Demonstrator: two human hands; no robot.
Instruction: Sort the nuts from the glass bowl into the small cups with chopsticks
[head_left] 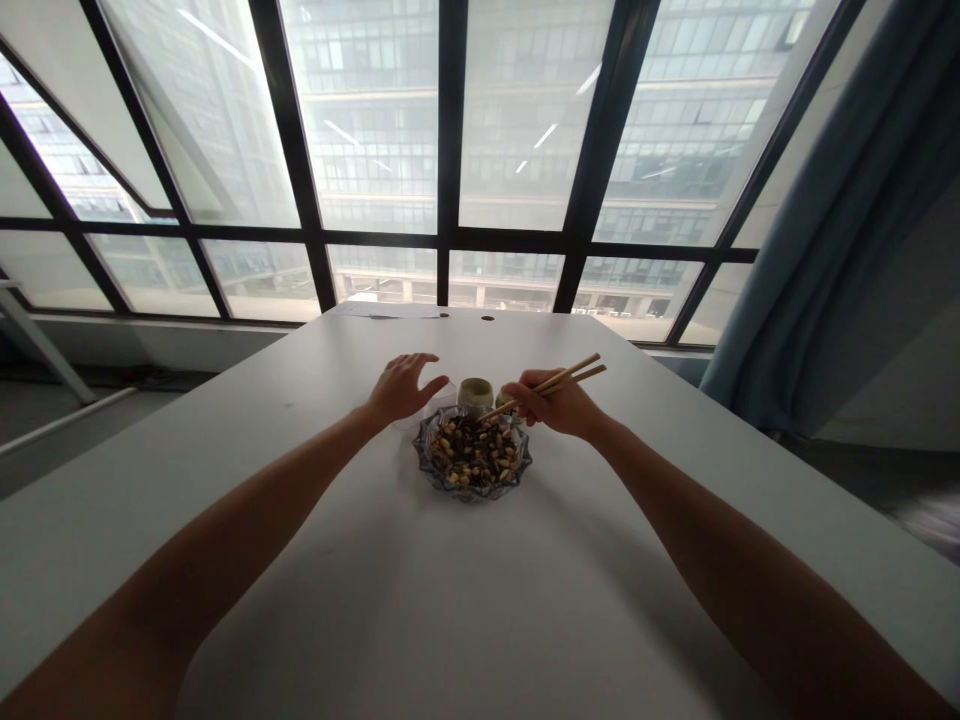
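Note:
A glass bowl (429, 462) with a scalloped rim sits mid-table, filled with mixed light nuts and dark seeds. My right hand (559, 405) is closed round a pair of wooden chopsticks (574, 374), whose tips point down to the bowl's far edge. My left hand (405, 385) hovers just left of the bowl with fingers spread, above a small clear cup that is mostly hidden. A small greenish ceramic cup (475, 393) stands right behind the bowl, and a second one is partly hidden by my right hand.
The white table (465, 590) runs to a far edge with two dark holes (487, 318) near it. Large black-framed windows (450, 200) rise behind. A blue-grey curtain (847, 230) hangs at the right.

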